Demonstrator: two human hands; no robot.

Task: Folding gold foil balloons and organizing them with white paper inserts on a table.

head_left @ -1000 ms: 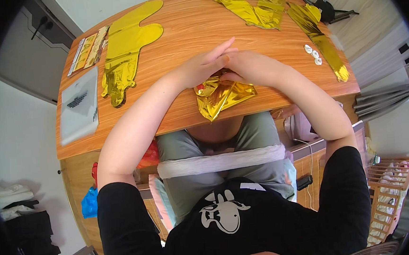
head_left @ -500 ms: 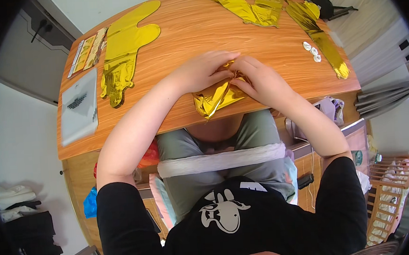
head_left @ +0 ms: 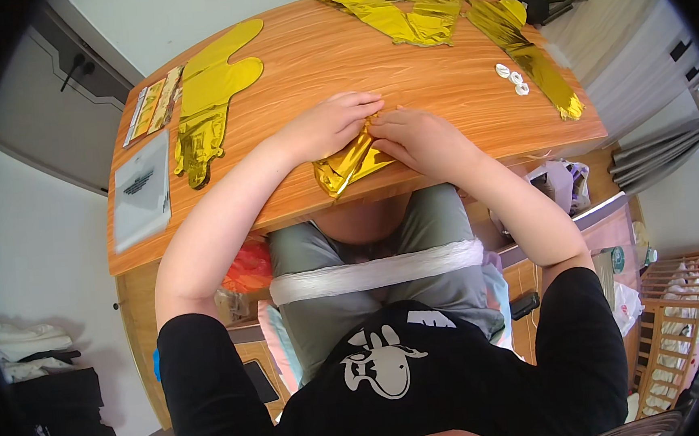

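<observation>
Both hands pinch one gold foil balloon at the table's near edge.

Left hand (head_left: pixel 328 126) and right hand (head_left: pixel 418 138) meet, fingers closed on the crumpled foil balloon (head_left: pixel 347 165), steadying it against the wooden table (head_left: pixel 404 68); flat balloons (head_left: pixel 207 94) lie left.

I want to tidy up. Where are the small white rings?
In the head view, the white rings lie on the table's far right, beside a long gold foil strip, beyond the right hand.

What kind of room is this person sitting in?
Probably a room at home, not a workshop. A wooden table holds flat gold foil balloons, folded clothes lie at the left, and a wooden cot-like frame stands at the right.
</observation>
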